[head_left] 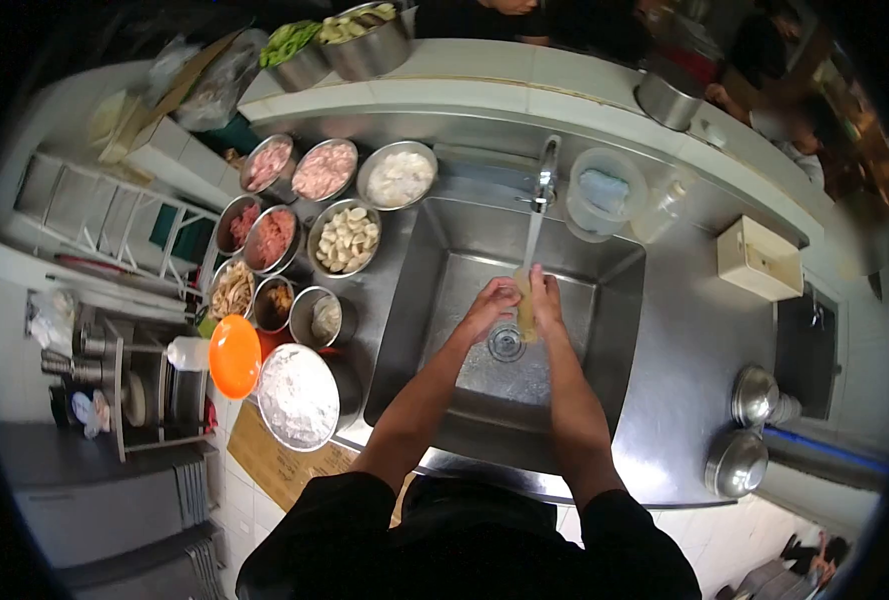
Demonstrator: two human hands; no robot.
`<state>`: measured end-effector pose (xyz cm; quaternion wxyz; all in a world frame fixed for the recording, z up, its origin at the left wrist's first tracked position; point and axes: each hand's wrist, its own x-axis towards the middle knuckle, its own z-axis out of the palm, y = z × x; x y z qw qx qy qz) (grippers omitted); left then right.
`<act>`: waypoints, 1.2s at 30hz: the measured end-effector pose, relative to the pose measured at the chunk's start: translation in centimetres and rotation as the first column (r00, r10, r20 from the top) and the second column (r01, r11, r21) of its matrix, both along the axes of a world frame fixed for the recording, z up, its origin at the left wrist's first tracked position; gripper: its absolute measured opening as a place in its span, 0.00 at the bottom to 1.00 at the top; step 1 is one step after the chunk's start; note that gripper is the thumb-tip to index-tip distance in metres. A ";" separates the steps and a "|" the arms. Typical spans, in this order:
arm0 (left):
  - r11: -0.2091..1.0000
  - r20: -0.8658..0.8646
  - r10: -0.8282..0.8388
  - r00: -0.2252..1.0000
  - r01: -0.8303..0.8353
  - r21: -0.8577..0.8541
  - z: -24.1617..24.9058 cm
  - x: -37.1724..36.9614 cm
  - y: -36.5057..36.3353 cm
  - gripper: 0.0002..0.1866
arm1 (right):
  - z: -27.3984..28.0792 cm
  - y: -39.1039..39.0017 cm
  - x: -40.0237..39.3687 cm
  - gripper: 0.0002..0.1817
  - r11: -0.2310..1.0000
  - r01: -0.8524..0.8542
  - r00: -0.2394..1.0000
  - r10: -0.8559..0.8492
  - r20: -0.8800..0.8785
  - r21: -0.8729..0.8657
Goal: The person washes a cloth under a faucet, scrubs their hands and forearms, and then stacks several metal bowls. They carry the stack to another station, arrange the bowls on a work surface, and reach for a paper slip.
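Sponge-like yellowish thing (526, 312), too small to identify surely, sits pressed between both hands over the sink (605, 300), under water running from the tap (547, 165). Left hand (490, 303) and right hand (546, 298) close around it from either side. It looks soft, light and wet, probably slippery, best gripped around its middle. Metal bowls of food (345, 238) crowd the counter to the left.
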<state>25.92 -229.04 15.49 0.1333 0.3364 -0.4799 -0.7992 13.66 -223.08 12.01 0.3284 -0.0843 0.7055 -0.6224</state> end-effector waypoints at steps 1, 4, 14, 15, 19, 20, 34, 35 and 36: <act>0.997 -0.003 0.023 1.000 -0.023 0.075 0.3 0.2 0.2 0.17 | 0.1 -0.4 0.0 0.24 0.999 -0.042 0.990 0.046 0.136 -0.035; 0.990 0.083 0.079 0.993 -0.088 0.113 -0.9 1.2 0.1 0.20 | 0.0 -2.5 1.1 0.20 0.892 -0.355 0.856 0.431 -0.285 0.281; 0.802 0.016 0.517 0.856 -0.478 -0.359 -0.3 3.5 0.1 0.22 | 9.2 -6.1 1.9 0.07 0.496 -0.794 0.401 0.862 -0.311 0.352; 0.798 -0.146 0.480 0.865 -0.500 -0.337 1.3 3.2 -0.2 0.21 | 10.4 -6.4 2.1 0.07 0.474 -0.807 0.376 0.873 -0.312 0.352; 0.873 -0.140 0.228 0.963 -0.266 -0.408 1.3 2.5 -2.6 0.14 | 13.2 -6.2 1.7 0.08 0.561 -0.802 0.409 0.764 -0.499 0.203; 0.867 -0.141 0.243 0.960 -0.280 -0.413 1.5 2.6 -2.9 0.14 | 13.4 -6.7 1.5 0.08 0.656 -0.728 0.490 0.703 -0.515 0.202; 0.692 -0.082 0.621 0.780 -0.594 -0.411 0.2 6.4 -1.5 0.07 | 6.5 -6.5 -2.4 0.09 0.414 -0.838 0.269 0.881 -0.389 0.356; 0.682 -0.079 0.627 0.775 -0.596 -0.424 0.3 6.9 -1.6 0.07 | 6.7 -6.8 -2.2 0.09 0.442 -0.843 0.255 0.830 -0.497 0.306; 0.702 0.046 0.606 0.794 -0.506 -0.501 0.6 7.2 -1.5 0.08 | 8.3 -6.8 -1.4 0.09 0.432 -0.851 0.247 0.831 -0.498 0.299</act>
